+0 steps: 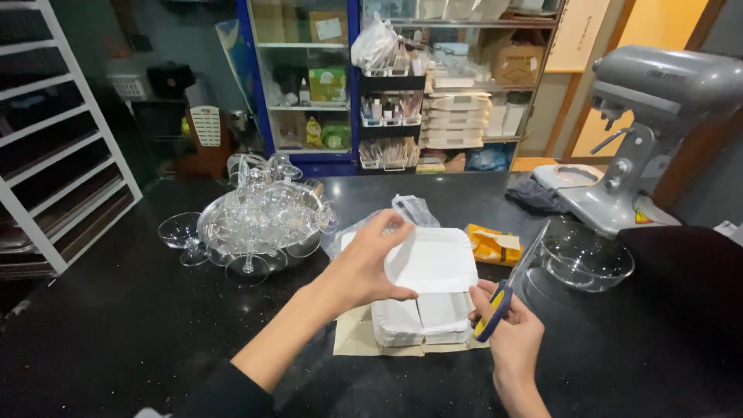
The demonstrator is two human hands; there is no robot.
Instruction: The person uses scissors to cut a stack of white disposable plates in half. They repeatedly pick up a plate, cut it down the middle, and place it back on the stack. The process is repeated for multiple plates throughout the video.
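Two hands busy: left hand (364,267) pinches white plate (433,259) by its edge, above plate stack (422,319) on brown paper (356,337). Right hand (515,333) closed round scissors (503,290), blade up, v. near glass bowl (582,259). Risk: blade knocks bowl, or plate slips from loose grip.

Left forearm ran from 7 o'clock toward centre, dark sleeve at the elbow. Left hand (364,267) was raised, fingers spread toward 1 o'clock, thumb pointing to 3 o'clock, pinching. Right hand (512,333) entered from 5 o'clock, fingers curled closed in a grip, knuckles up.
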